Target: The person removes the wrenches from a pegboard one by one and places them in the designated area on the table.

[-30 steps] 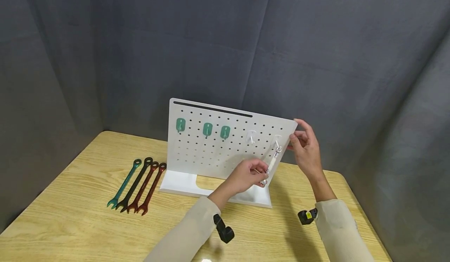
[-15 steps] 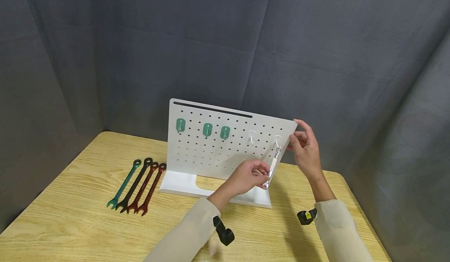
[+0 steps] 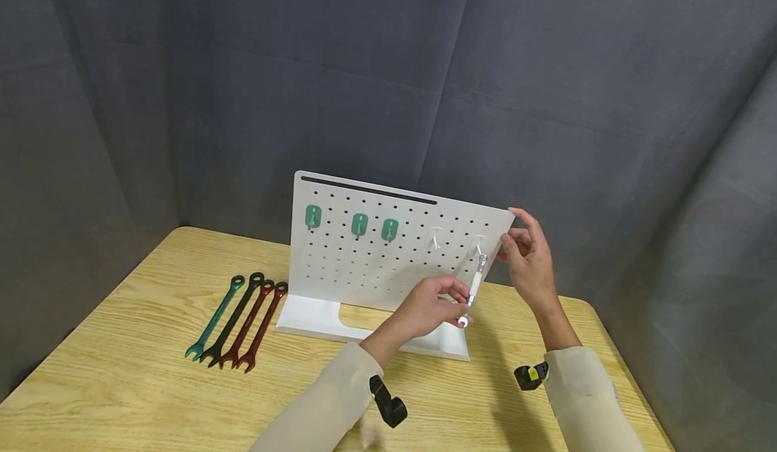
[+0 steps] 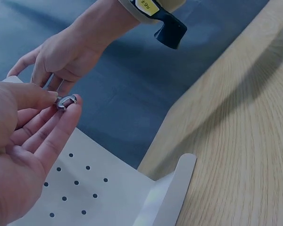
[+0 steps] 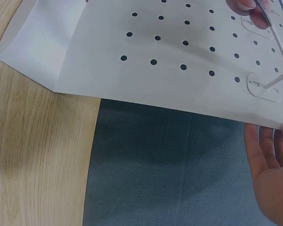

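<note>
My left hand [image 3: 429, 309] pinches a silver combination wrench [image 3: 477, 283] near its lower, open end [image 4: 66, 101]. The wrench stands almost upright in front of the white pegboard [image 3: 340, 256], its upper end at the tip of the rightmost white hook [image 5: 269, 84]. Whether the ring is over that hook I cannot tell. With thumb in front and fingers behind, my right hand [image 3: 529, 263] grips the board's right edge near the top corner. Another white hook [image 3: 434, 237] sits left of the wrench.
Green hooks [image 3: 359, 224] line the board's left half. On the wooden table [image 3: 133, 371], left of the board's white base [image 3: 309, 317], lie a teal wrench [image 3: 215, 317], a black wrench [image 3: 237, 317] and two red wrenches [image 3: 264, 324]. A grey curtain [image 3: 303, 88] hangs behind.
The wrench's lower end has swung slightly right and down with my left hand, and its upper end stays near the rightmost hook. My right hand keeps its grip on the board.
</note>
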### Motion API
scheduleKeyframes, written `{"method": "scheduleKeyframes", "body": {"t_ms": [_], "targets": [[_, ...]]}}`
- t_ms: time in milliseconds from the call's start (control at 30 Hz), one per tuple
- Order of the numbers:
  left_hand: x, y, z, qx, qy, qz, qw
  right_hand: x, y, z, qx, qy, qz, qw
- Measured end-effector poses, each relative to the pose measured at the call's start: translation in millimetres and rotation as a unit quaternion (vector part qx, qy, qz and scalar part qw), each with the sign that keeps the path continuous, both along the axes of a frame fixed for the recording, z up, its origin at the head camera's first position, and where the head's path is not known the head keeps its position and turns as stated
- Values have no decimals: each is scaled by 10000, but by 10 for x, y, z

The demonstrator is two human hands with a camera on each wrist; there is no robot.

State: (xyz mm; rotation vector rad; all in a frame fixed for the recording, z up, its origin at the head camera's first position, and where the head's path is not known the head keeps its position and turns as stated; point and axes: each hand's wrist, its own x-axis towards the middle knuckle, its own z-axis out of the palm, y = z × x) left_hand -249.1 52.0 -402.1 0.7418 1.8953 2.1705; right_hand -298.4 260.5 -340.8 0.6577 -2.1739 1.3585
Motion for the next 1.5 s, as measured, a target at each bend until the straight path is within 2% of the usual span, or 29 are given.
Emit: {"method": "scheduleKeyframes", "body": {"t_ms": [533, 700, 867, 1000, 1233, 1500], "targets": [[82, -10, 102, 141, 186, -164, 9996, 1, 1, -7, -29, -23, -25, 10000], [124, -73, 112, -11, 295, -189, 9994, 5, 15, -8, -43, -37, -64, 10000], [149, -198, 82, -165, 453, -121, 9988, 12, 16, -8, -69, -96, -62, 9999], [183, -330, 52, -244, 434, -111, 9987, 8, 2, 2, -26, -128, -13, 9999], [282, -552, 54, -519, 413, -52, 9978, 21, -6, 2, -41, -114, 53, 9999], [412, -761, 71, -535, 381, -15, 9978, 13, 6, 4, -64, -75, 112, 9999]]}}
